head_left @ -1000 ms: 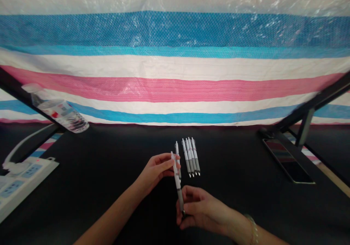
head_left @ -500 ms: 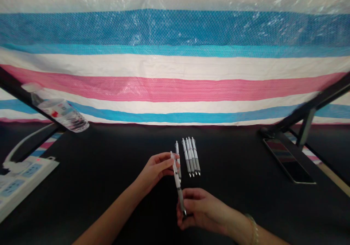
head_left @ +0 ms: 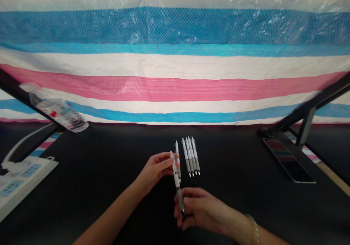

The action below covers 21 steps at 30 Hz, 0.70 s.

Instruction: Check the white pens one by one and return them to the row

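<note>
A white pen with a grey grip is held aslant over the black table, its tip end toward me. My left hand pinches its upper, clip end between thumb and fingers. Lower down, my right hand is closed round the grey grip near the tip, thumb on one side and fingers on the other. Just behind the held pen lies a similar pen, partly covered by my left fingers. To its right, several matching pens lie side by side with their tips toward me.
A phone rests at the right beside a black support bar. At the left are a white power strip with a plugged-in cable and a tilted clear bottle. A striped plastic sheet hangs behind the table.
My right fingers have shifted slightly left around the pen's grip, and its tip has moved a little left and looks darker. My left hand has hardly moved; the lying pens stay put.
</note>
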Tool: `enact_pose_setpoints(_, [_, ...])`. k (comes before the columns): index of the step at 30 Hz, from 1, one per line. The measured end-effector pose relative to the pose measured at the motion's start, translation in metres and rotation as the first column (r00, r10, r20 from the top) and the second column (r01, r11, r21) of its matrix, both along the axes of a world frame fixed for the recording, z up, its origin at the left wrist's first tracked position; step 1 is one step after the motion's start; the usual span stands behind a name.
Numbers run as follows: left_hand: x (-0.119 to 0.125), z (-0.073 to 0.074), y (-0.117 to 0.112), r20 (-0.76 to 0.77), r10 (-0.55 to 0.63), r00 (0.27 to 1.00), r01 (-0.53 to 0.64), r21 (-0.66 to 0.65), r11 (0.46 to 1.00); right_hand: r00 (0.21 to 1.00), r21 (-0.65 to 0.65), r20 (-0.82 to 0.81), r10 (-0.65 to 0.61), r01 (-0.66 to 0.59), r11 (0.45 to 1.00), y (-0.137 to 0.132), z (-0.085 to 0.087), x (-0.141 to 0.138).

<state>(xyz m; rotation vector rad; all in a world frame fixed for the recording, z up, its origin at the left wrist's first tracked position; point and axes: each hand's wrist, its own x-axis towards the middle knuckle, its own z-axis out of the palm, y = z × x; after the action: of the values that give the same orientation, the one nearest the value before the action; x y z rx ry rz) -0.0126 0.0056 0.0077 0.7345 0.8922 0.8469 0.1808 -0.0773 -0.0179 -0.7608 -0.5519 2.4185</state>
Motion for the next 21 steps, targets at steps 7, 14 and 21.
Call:
enact_pose_setpoints(7, [-0.001, -0.002, 0.0, 0.011, 0.003, 1.0, -0.003, 0.008, 1.0, 1.0, 0.02, -0.002, 0.02, -0.02, 1.0, 0.0, -0.001, 0.001])
enact_pose_setpoints(14, [-0.001, -0.005, 0.001, 0.004, 0.024, 1.0, -0.024, 0.005, 1.0, 0.987, 0.093, 0.048, 0.15, -0.154, 0.984, -0.001, -0.012, 0.001])
enact_pose_setpoints(21, [-0.004, -0.001, 0.007, 0.044, 0.212, 0.976, -0.213, 0.019, 0.977, 0.974, 0.092, 0.107, 0.198, -0.207, 0.974, -0.001, -0.012, 0.002])
